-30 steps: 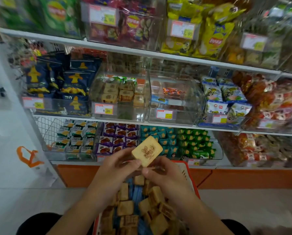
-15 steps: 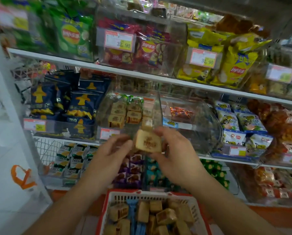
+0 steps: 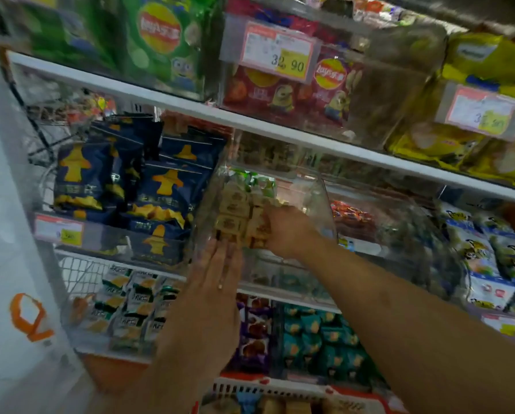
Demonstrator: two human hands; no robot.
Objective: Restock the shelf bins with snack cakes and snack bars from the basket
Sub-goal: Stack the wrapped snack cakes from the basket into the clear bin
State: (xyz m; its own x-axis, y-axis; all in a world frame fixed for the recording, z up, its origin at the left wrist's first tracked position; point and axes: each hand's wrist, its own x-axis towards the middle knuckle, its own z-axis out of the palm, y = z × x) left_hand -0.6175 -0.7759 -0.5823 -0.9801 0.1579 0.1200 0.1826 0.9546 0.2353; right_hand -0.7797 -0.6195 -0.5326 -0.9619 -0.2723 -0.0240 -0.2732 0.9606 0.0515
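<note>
Moved since the frame half a second back: both hands, up from in front of the shelf to the clear plastic shelf bin (image 3: 316, 198) on the middle shelf; the tan square snack cake then pinched between them is now at or inside the bin mouth.

Step in hand: placing a snack cake into the bin, judged to be near its end.

Right hand (image 3: 286, 231): reaches into the bin from the right, fingers bent against the stacked tan wrapped snack cakes (image 3: 235, 213). Whether it holds the newly brought cake or only presses the stack cannot be told; motion blur hides the fingertips.

Left hand (image 3: 217, 273): lies flat against the bin's clear front wall, fingers straight and close together, holding nothing, apparently steadying the bin.

Task's thing: cakes stand in a column at the left of the bin, green-wrapped packets behind them. The bin has room at its right side.

Source: red plastic basket with white slotted rim (image 3: 280, 389), low in view, well below the hands; tan cakes show in it, so stock remains.

Next move, as a judgement: let go of the cake squarely on the stack, draw the right hand out without toppling the column, then go down to the basket for another.

Neighbours: dark blue snack bags (image 3: 160, 189) in the bin just to the left.
</note>
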